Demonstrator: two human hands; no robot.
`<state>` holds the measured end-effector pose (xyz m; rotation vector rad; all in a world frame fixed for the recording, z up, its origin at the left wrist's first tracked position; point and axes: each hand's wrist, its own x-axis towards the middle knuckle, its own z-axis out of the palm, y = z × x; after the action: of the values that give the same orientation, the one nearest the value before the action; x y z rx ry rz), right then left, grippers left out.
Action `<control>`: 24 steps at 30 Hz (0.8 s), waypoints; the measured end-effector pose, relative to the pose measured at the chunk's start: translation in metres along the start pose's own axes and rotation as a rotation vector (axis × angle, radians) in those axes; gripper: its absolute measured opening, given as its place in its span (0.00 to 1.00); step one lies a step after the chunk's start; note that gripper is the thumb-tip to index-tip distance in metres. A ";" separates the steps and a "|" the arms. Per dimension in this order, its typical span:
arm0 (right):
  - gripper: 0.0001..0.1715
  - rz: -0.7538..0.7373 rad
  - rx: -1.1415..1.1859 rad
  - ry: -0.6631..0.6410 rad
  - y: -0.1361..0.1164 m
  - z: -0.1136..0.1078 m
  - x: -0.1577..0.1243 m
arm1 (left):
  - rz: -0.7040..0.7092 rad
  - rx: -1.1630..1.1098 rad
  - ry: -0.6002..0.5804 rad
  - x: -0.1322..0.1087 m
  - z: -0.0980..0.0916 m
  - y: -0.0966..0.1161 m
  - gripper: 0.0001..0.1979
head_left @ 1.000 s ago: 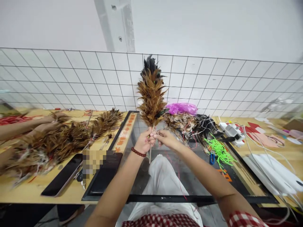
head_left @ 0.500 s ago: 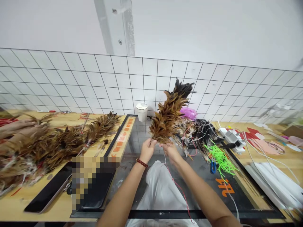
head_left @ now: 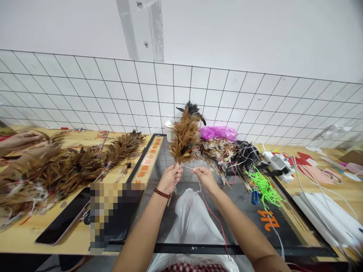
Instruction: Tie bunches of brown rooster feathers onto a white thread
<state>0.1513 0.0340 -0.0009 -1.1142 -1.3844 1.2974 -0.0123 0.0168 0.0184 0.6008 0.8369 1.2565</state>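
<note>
My left hand (head_left: 170, 177), with a dark red bead bracelet on the wrist, is closed around the lower end of a feather duster (head_left: 185, 138). Its brown feathers stand upright, topped by black ones. To the right, my right hand (head_left: 204, 176) pinches a thin white string (head_left: 188, 167) stretched to the duster's base. From below that hand a red cord (head_left: 211, 217) trails toward the table's front edge. A translucent white plastic bag (head_left: 188, 213) lies between my forearms. The duster's handle is mostly hidden by my left hand.
Loose brown feathers (head_left: 217, 149), black feathers (head_left: 245, 153) and a pink bag (head_left: 218, 133) lie behind. Right are green cords (head_left: 265, 185), blue snips (head_left: 255, 195) and a power strip (head_left: 279, 166). At left, another person's hands (head_left: 24, 139) work above feathered strands (head_left: 76, 166), near a phone (head_left: 64, 217).
The duster has tipped more upright and shifted left with my left hand. My hands have moved apart, drawing the white string taut between them.
</note>
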 end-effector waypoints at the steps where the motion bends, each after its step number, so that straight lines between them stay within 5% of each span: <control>1: 0.23 -0.011 -0.011 -0.009 0.000 0.001 -0.001 | 0.005 -0.014 -0.001 -0.001 -0.001 0.000 0.14; 9: 0.20 -0.118 -0.147 -0.026 0.017 0.005 -0.005 | 0.057 0.058 0.076 0.004 -0.002 -0.005 0.12; 15: 0.17 -0.370 -0.668 -0.060 -0.008 -0.001 -0.015 | 0.537 0.789 0.300 0.008 -0.008 -0.020 0.12; 18: 0.15 -0.479 -0.999 -0.072 -0.032 -0.009 -0.023 | 0.591 0.999 0.315 0.006 -0.007 -0.025 0.09; 21: 0.15 -0.492 -1.126 -0.114 -0.042 -0.015 -0.026 | 0.531 0.895 0.311 0.005 -0.005 -0.022 0.11; 24: 0.14 -0.428 -0.943 -0.148 -0.030 -0.012 -0.021 | 0.451 0.517 0.294 0.002 -0.005 -0.009 0.14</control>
<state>0.1662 0.0141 0.0287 -1.2034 -2.2963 0.3850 -0.0111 0.0167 0.0083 1.0786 1.3428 1.5672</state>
